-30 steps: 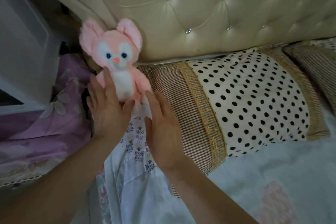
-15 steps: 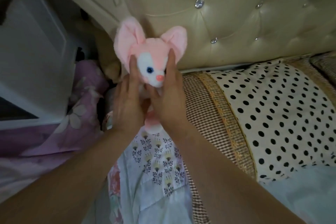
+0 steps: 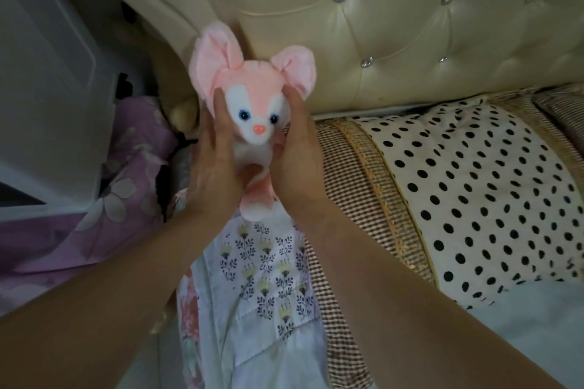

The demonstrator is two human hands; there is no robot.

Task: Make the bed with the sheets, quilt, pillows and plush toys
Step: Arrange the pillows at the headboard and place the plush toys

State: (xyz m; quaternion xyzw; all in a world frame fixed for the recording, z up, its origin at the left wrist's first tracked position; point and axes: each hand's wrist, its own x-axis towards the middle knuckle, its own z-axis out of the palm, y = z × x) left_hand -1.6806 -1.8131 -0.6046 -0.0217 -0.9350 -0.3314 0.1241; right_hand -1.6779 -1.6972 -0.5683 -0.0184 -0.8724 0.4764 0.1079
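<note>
A pink plush toy point(image 3: 252, 98) with big ears, blue eyes and a pink nose faces me at the head of the bed, in front of the headboard. My left hand point(image 3: 215, 164) holds its left side and my right hand point(image 3: 298, 155) holds its right side, fingers along its head and body. Its pink and white foot hangs between my wrists. Below it lies a pale floral quilt point(image 3: 265, 271). To the right a polka-dot pillow point(image 3: 474, 199) with checked borders lies against the headboard.
The cream tufted headboard point(image 3: 410, 28) with shiny studs fills the top. A white plastic box point(image 3: 47, 73) stands at the left, beside purple floral fabric point(image 3: 104, 211). A second checked pillow point(image 3: 565, 110) shows at the far right edge.
Both hands have gone from resting below the toy to holding it by its sides. The toy's face has turned towards me and the view has shifted closer.
</note>
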